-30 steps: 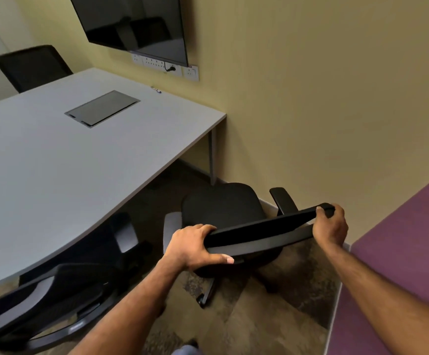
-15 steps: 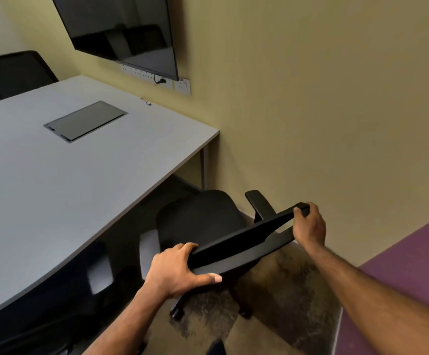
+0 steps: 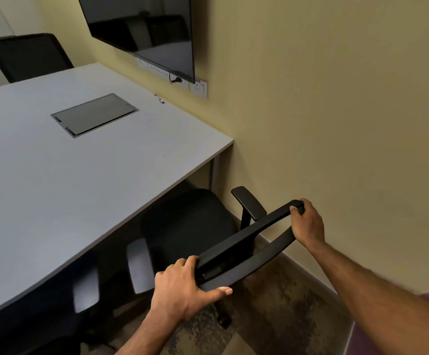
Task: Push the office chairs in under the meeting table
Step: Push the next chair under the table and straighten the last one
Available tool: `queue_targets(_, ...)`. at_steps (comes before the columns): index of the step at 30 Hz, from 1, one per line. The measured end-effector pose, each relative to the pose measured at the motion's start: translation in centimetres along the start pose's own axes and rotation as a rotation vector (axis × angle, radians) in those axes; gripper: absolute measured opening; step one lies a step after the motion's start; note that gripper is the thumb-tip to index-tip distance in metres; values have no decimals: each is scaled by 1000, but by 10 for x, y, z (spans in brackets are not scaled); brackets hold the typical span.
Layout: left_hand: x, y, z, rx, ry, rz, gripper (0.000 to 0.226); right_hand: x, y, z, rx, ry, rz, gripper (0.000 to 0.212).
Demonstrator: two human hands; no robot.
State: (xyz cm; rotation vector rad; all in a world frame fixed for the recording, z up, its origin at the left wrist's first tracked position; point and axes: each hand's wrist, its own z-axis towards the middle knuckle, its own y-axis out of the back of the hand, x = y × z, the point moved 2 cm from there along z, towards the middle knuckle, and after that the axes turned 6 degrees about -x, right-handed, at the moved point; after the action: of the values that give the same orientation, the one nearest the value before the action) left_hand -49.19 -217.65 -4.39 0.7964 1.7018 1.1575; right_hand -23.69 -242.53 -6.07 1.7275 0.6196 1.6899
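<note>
Head view — both hands grip chair backrest (image 3: 244, 248), seat (image 3: 190, 221) half under table (image 3: 80, 170)

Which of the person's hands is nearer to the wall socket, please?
Right. The right hand grips the backrest's wall-side end, below the wall socket; the left hand holds the other end.

Chair (image 3: 187, 226) partly under table (image 3: 80, 170)

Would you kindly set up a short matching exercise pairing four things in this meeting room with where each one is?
Things:
1. left hand
2. right hand
3. screen
4. grey hatch

Places:
A. mounted on the wall
B. set into the meeting table
C. on the chair backrest, wall end
D. on the backrest, near end

Pairs: 1-D, 2-C, 3-A, 4-B
</note>
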Motion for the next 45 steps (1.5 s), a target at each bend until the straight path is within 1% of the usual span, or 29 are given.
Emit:
queue_targets(6, -20, -11, 30, -53, 122, 2, 132, 24, -22, 60, 84, 89, 2, 41)
queue_targets(10, -38, -15, 54, -127, 222, -41, 130, 42, -41, 106, 164, 160, -19, 46)
queue_targets(17, -50, -15, 91, -290, 329, -60, 125, 71, -74, 161, 223, 269, -46, 52)
queue_targets(19, -49, -11, 101, -302, 353, -76, 124, 79, -82, 171, 222, 308, -30, 51)
queue_targets(25, -38, 4, 125, -316, 399, -82, 123, 110, -112, 189, 262, 555, -48, 42)
queue_targets(29, -23, 15, 141, -335, 409, -67, 122, 129, -130, 194, 268, 671, -71, 34)
queue_targets(40, 31, 41, 176, -350, 387, -80, 120, 175, -169, 196, 291, 700, -97, 31)
queue_targets(45, 51, 50, 188, -337, 372, -91, 122, 189, -184, 198, 326, 672, -150, 38)
